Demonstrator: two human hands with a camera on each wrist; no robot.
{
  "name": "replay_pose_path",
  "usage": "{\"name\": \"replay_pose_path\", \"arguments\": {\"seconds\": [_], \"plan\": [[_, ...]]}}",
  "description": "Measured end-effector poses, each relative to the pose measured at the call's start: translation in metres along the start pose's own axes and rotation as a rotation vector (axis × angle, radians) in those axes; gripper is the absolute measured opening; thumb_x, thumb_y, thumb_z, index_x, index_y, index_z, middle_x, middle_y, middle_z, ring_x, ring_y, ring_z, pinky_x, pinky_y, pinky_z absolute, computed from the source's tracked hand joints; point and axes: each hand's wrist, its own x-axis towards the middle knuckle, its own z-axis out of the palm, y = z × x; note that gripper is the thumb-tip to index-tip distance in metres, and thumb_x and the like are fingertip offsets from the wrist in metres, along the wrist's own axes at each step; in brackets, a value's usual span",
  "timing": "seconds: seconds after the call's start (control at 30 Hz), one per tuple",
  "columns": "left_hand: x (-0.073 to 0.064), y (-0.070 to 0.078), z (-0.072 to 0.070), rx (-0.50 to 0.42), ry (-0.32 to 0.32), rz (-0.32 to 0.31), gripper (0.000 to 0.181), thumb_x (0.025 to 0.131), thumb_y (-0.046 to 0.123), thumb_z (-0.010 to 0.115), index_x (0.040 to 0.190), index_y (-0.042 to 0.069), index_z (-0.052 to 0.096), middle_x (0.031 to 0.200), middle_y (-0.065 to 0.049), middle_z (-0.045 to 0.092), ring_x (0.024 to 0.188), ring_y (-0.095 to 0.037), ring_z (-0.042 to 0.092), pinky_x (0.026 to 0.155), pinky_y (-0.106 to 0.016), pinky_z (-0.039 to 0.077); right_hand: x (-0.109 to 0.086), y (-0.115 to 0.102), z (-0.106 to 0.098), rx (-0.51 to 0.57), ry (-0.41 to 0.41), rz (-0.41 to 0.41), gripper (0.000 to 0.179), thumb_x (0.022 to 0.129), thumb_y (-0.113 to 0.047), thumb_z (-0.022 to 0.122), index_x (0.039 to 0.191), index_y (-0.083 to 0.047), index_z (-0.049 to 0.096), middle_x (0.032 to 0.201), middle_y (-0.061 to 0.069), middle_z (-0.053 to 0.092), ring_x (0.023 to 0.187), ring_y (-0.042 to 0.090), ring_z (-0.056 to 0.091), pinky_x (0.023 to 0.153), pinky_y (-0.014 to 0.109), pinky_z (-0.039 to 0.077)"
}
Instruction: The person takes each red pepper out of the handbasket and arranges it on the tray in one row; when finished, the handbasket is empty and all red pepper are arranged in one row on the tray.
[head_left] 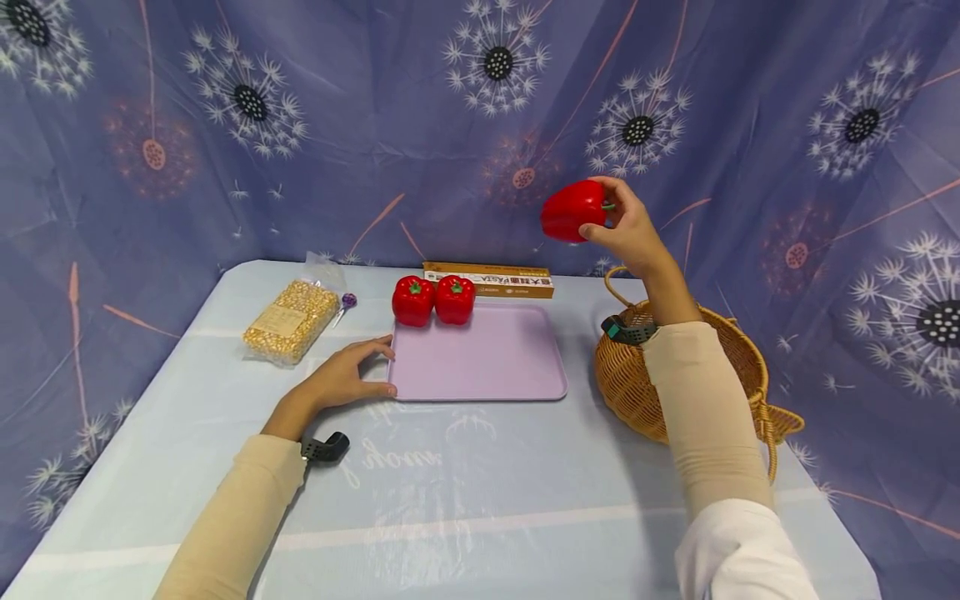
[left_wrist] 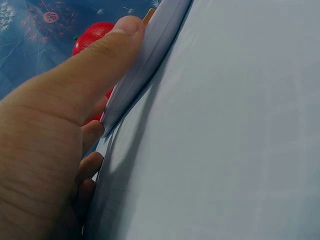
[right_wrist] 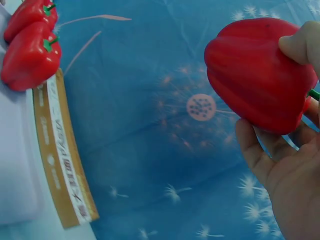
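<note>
Box (head_left: 525, 292) lettered "PASTA" lies behind a tray (head_left: 480, 362) the spread left hand (head_left: 341, 379) touches; right hand (head_left: 630, 235) grips a red pepper (head_left: 572, 211).

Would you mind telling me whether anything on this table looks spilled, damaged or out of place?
Nothing stands out. Two red peppers sit stems up at the far left corner of the tray, the third pepper in the right hand shows no obvious damage, and no spill shows around the corn bag.

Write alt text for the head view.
A right hand holds a glossy red bell pepper in midair; the left hand touches a flat lilac rectangular tray bearing two more red peppers. A brown wicker basket sits at right.
</note>
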Motion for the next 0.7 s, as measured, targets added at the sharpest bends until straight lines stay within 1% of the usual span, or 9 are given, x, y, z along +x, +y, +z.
{"name": "replay_pose_path", "arguments": {"seconds": [0.1, 0.2, 0.37, 0.53, 0.7], "plan": [[0.000, 0.000, -0.001, 0.001, 0.000, 0.005, 0.066, 0.076, 0.050, 0.087, 0.127, 0.016, 0.061, 0.159, -0.008, 0.040, 0.146, -0.036, 0.031, 0.119, -0.058, 0.024, 0.005, 0.007, 0.008, -0.017, -0.011, 0.022, 0.068, 0.085, 0.007, 0.069, 0.147, -0.008, 0.046, 0.135, 0.012, 0.050, 0.116, 0.030, 0.054, 0.086, 0.030, 0.059], [0.000, 0.000, -0.002, 0.003, 0.003, 0.011, 0.066, 0.076, 0.050, 0.087, 0.127, 0.016, 0.061, 0.159, -0.007, 0.040, 0.146, -0.035, 0.032, 0.119, -0.056, 0.024, 0.010, 0.012, 0.016, -0.037, -0.030, 0.040, 0.070, 0.086, 0.005, 0.070, 0.150, -0.010, 0.044, 0.137, 0.013, 0.049, 0.120, 0.031, 0.052, 0.090, 0.034, 0.058], [0.000, -0.001, -0.001, 0.004, 0.003, 0.011, 0.066, 0.077, 0.049, 0.087, 0.127, 0.016, 0.061, 0.159, -0.007, 0.040, 0.147, -0.035, 0.031, 0.120, -0.055, 0.023, 0.015, 0.026, 0.030, -0.059, -0.052, 0.096, 0.077, 0.087, 0.001, 0.072, 0.155, -0.016, 0.039, 0.144, 0.012, 0.047, 0.126, 0.030, 0.049, 0.099, 0.043, 0.054], [0.001, -0.002, -0.001, 0.007, 0.000, 0.016, 0.067, 0.076, 0.050, 0.087, 0.127, 0.015, 0.061, 0.159, -0.008, 0.040, 0.147, -0.036, 0.031, 0.120, -0.055, 0.023, 0.017, 0.043, 0.047, -0.056, -0.089, 0.162, 0.076, 0.087, 0.003, 0.072, 0.152, -0.009, 0.035, 0.148, 0.011, 0.046, 0.130, 0.032, 0.047, 0.101, 0.048, 0.052], [0.002, -0.002, -0.001, 0.005, 0.004, 0.021, 0.066, 0.076, 0.050, 0.087, 0.126, 0.015, 0.061, 0.159, -0.008, 0.040, 0.147, -0.035, 0.031, 0.120, -0.055, 0.023, 0.019, 0.060, 0.064, -0.097, -0.121, 0.205, 0.072, 0.086, 0.002, 0.073, 0.149, -0.008, 0.038, 0.146, 0.011, 0.047, 0.129, 0.033, 0.049, 0.101, 0.049, 0.052]]}}
